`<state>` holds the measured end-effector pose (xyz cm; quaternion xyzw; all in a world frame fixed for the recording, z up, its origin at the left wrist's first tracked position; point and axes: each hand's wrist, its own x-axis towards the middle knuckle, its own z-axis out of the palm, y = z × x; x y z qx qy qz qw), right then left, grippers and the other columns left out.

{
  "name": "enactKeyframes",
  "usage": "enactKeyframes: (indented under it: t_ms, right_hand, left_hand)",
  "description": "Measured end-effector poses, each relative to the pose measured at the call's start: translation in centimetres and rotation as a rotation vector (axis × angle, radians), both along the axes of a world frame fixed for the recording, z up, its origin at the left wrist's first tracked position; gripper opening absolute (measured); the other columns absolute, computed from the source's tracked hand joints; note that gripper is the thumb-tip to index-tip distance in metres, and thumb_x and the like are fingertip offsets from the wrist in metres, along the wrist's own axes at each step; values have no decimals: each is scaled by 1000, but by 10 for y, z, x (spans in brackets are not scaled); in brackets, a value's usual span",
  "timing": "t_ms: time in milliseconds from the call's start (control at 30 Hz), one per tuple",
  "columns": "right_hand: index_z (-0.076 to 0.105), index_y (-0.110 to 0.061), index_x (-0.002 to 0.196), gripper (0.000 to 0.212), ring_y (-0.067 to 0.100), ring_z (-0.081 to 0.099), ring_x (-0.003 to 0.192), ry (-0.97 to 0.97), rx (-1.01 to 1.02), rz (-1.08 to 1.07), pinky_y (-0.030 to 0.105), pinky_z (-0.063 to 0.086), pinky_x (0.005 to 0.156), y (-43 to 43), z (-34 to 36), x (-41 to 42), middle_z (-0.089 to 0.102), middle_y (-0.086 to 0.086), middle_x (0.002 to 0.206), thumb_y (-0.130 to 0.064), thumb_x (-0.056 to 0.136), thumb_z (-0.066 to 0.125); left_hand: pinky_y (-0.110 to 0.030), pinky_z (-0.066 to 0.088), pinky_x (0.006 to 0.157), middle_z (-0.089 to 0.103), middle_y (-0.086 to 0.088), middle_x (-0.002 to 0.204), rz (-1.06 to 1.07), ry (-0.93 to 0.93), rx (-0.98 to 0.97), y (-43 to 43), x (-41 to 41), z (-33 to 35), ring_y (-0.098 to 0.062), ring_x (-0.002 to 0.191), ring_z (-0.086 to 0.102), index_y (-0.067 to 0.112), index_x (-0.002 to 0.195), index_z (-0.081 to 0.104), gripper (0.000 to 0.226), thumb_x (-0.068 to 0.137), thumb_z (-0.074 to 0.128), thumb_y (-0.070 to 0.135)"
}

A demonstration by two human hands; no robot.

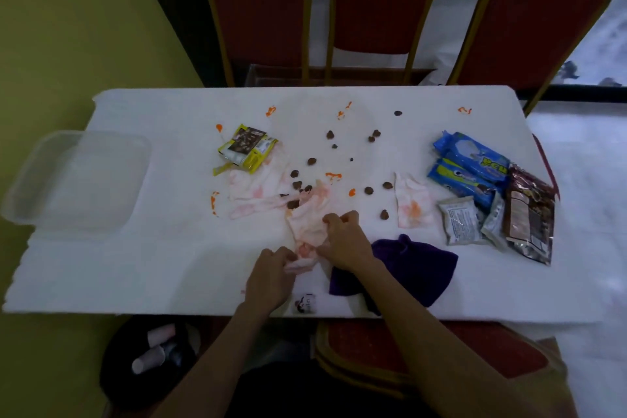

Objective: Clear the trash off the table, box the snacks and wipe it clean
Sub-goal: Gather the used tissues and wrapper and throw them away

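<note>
While hands (pixel 268 278) (pixel 346 241) pinch napkin (pixel 308 224); crumbs (pixel 384 214), purple cloth (pixel 417 265) beside.

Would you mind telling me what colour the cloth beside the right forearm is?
The cloth is dark purple, plain, seen best in the head view.

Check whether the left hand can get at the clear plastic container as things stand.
Probably yes: the tablecloth between the left hand and the clear container lies bare. But that hand grips the stained napkin, so it would have to let go first.
</note>
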<state>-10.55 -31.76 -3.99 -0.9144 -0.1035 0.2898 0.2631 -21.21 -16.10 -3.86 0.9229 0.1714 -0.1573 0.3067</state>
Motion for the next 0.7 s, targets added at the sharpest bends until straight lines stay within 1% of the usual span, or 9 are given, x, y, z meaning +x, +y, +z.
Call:
enactKeyframes:
  t_ms: [67,133,233,300,367,433,533,600,700]
  right_hand:
    - [46,-21,132,52,24,52,103,-43,-41,36,39,54,88,1,-6,-1,36,8,128,-31,85,66]
    - [52,-22,123,38,23,53,98,-86,-62,77,38,54,83,0,-8,0,45,7,117,-26,88,64]
    - [57,-23,115,26,21,55,95,-89,-53,71,35,53,82,1,-9,4,51,4,109,-22,90,65]
    - [58,-23,111,22,18,56,92,-99,-51,60,31,52,81,3,-10,7,54,3,108,-24,91,66]
    - [60,-22,110,19,17,57,91,-112,-53,56,27,50,80,5,-12,10,57,2,107,-26,92,65]
    - [63,-21,110,17,17,59,92,-102,-54,49,27,50,81,6,-12,13,61,2,107,-21,92,63]
    - [67,-18,107,16,18,62,94,-79,-59,31,30,52,84,6,-10,16,68,1,107,-20,92,60]
    - [67,-16,105,16,18,63,94,-64,-66,22,32,53,85,6,-6,16,69,1,104,-23,93,59]
    - [68,-15,102,17,18,64,88,-67,-83,20,30,53,80,2,-4,15,70,2,99,-25,93,57]
  left_hand:
    - [-22,34,64,56,-6,97,-15,15,-8,7,4,-2,-23,93,60,15,105,68,16,93,58,17]
    - [-26,40,68,58,-8,101,-6,11,-22,11,8,-2,-25,96,60,17,107,66,18,94,58,26]
    - [-32,50,81,49,-1,114,-41,2,-15,13,4,10,-16,104,52,27,126,54,52,84,65,54]
    - [-31,49,84,40,5,121,-155,3,21,9,-2,15,-11,110,43,35,136,42,80,70,68,70]
    - [-29,46,85,35,7,124,-280,31,37,2,-8,11,-10,111,38,37,141,36,96,59,65,78]
    - [-33,50,82,37,4,121,-377,4,91,-2,-9,-2,-14,107,44,33,136,41,89,59,59,76]
    - [-39,55,75,50,-7,118,-460,-5,121,-4,-5,-12,-22,101,55,18,121,58,60,71,69,48]
    - [-35,54,74,58,-9,108,-439,-62,85,-3,-1,-11,-25,93,61,13,104,67,31,76,74,24]
    - [-26,43,78,59,-4,111,-385,-40,46,4,10,-8,-22,98,62,15,104,68,16,89,63,17]
